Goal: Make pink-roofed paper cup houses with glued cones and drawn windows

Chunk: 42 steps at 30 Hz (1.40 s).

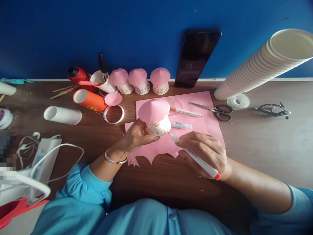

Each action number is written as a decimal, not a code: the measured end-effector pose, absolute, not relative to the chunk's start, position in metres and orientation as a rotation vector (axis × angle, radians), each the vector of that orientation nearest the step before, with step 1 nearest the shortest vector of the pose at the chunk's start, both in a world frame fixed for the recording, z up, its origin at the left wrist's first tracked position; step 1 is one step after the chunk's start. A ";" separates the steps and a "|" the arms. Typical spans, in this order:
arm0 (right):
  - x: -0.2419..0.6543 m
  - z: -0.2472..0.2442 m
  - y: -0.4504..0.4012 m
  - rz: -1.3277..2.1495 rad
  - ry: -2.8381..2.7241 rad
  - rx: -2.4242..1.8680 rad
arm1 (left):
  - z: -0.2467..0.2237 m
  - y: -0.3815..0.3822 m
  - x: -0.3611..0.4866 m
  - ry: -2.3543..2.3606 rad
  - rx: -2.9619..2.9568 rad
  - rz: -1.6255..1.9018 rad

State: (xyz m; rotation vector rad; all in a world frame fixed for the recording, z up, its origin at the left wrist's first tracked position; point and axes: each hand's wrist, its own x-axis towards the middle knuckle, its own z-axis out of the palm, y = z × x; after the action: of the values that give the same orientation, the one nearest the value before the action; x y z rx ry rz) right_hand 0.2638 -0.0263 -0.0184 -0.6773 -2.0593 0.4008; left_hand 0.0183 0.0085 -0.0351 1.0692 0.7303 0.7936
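Note:
My left hand (137, 135) is closed around a small white paper cup (160, 126) topped by a pink paper cone roof (154, 111). Orange drawn marks show on the cup's side. My right hand (204, 151) grips a white marker (199, 162) with an orange end, its tip touching or almost touching the cup's lower edge. Under both hands lies pink paper (200, 127) with scalloped cuts along its near edge. On that paper rest a marker cap or pen (187, 112) with an orange end and a white glue stick (182, 125).
Three roofed cups (160, 89) line the back wall. A phone (198, 58) leans there, beside a tall stack of cups (259, 68). Scissors (220, 111), tape (238, 101) and a dark hair clip (272, 110) lie right. Left are an orange cup (90, 100), a white cup (62, 116) and a power strip (46, 160).

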 end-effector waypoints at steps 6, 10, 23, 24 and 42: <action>0.265 -0.018 -0.025 0.384 -2.023 -0.726 | -0.033 0.006 0.019 0.783 1.050 0.803; 0.265 -0.021 -0.024 0.407 -2.024 -0.715 | -0.033 0.005 0.018 0.805 1.042 0.810; 0.263 -0.019 -0.029 0.458 -2.072 -0.582 | -0.032 0.011 0.023 0.856 1.240 0.863; 0.262 -0.020 -0.029 0.460 -2.073 -0.576 | -0.030 0.011 0.025 0.876 1.255 0.867; 0.262 -0.030 -0.031 0.446 -2.127 -0.592 | -0.027 0.005 0.027 1.021 1.542 0.754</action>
State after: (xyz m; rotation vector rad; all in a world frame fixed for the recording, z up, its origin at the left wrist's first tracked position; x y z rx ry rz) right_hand 0.2620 -0.0311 -0.0299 -0.5919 -2.1267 0.4463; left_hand 0.0270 0.0049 -0.0271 1.5420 1.0207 0.7539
